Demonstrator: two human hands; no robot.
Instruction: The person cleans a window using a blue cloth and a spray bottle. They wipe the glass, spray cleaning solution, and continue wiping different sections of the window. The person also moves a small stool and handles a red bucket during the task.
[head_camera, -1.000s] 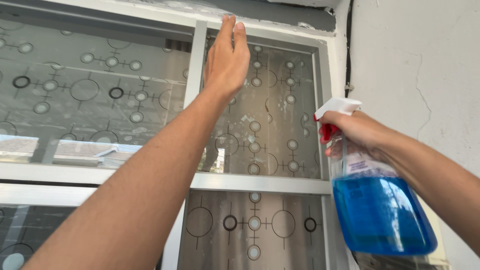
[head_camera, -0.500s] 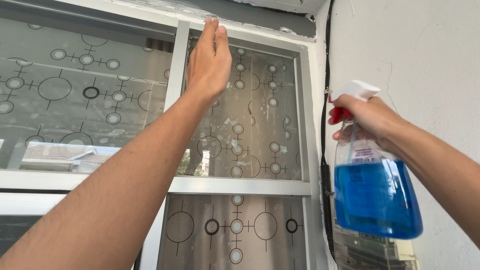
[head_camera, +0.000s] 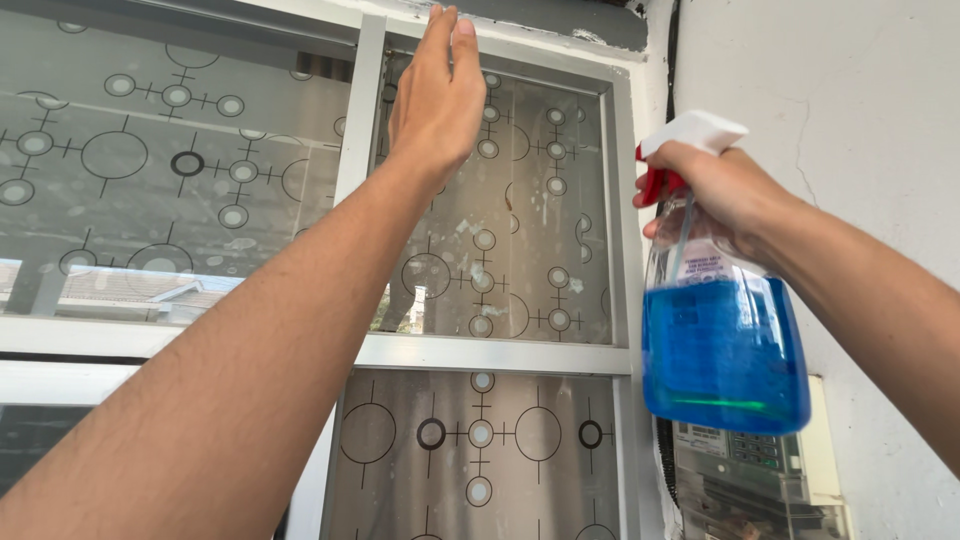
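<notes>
In my right hand (head_camera: 722, 190) I held a spray bottle (head_camera: 722, 335), my fingers wrapped round its neck and one finger over the red trigger, with the white nozzle head poking out above my knuckles and pointing left toward the window. The bottle was clear plastic, filled most of the way with bright blue liquid, and it carried a pale label just under the neck. It hung upright in the air in front of the right-hand edge of the window frame (head_camera: 628, 250), overlapping the grey upright there. My left hand (head_camera: 440, 95) was open and flat, fingers together and straight, reaching up to the top edge of the frame, where the fingertips lay on or just at the top rail; it held nothing. Behind that hand was the upper right pane (head_camera: 530, 210), frosted glass patterned with circles and crossing lines, smeared with pale blotches. My left forearm crossed the middle rail and hid part of the lower panes. To the right stood a white plastered wall (head_camera: 860, 110) with a thin crack, a dark cable (head_camera: 668, 60) running down beside the frame, and a grey meter box (head_camera: 750, 470) below the bottle.
</notes>
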